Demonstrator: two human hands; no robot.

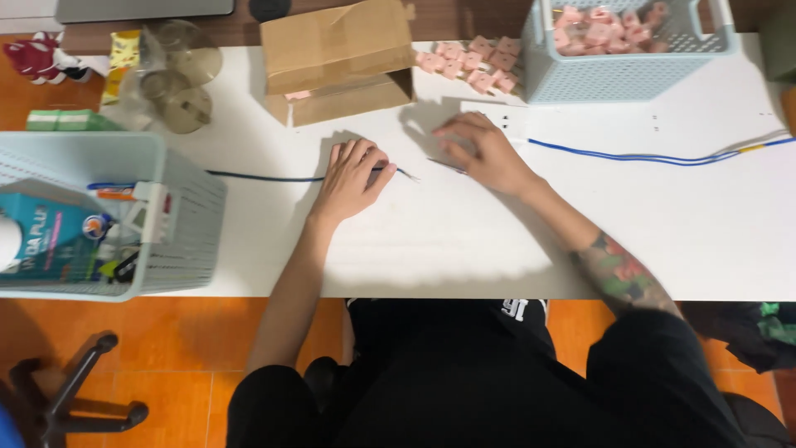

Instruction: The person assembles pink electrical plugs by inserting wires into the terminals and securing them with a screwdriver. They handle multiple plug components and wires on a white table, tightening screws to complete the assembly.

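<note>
The left hand (pixel 352 176) lies palm-down on the white table (pixel 464 241), its grip pressing a thin dark blue wire (pixel 265 177) flat against the surface; the wire's bare tip pokes out at three o'clock of the fingers. The right hand (pixel 482 153) rests just beside it, fingers curled over a second thin wire end; whether that grip pinches it cannot be told. A long blue cable (pixel 630 156) runs off toward three o'clock. At twelve o'clock stands a brown cardboard box (pixel 338 58), with small pink square blocks (pixel 481 62) beside a pale blue perforated plastic basket (pixel 630 79). At nine o'clock sits another pale basket (pixel 178 224).
</note>
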